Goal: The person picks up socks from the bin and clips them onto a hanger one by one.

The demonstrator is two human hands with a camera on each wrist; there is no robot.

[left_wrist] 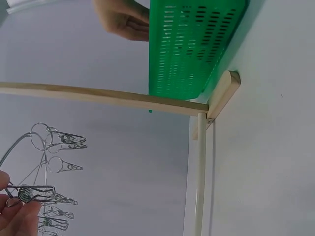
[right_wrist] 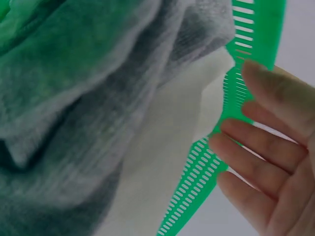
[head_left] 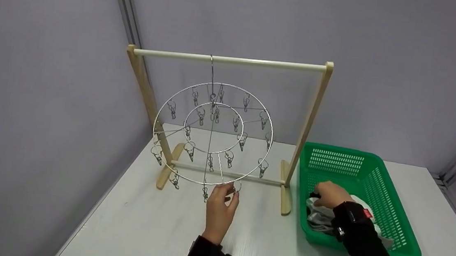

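Observation:
A round wire drying hanger (head_left: 215,103) with several metal clips hangs by its hook. At the ring's near edge, my left hand (head_left: 220,212) pinches one wire clip (left_wrist: 37,193) between thumb and fingertips. To the right, my right hand (head_left: 331,195) reaches into a green basket (head_left: 395,200). Grey fabric (right_wrist: 133,98) and white fabric (right_wrist: 157,132) lie in it, just in front of that hand. The right fingers (right_wrist: 256,162) are loosely spread and hold nothing in the right wrist view. How the fabric pieces are folded is unclear.
A wooden rack with a white top bar (head_left: 266,63) carries the hanger. Its right post (head_left: 311,123) stands between hanger and basket, on a foot (head_left: 285,195) beside the basket. All stand on a white table (head_left: 141,219), with grey walls (head_left: 381,75) behind and left.

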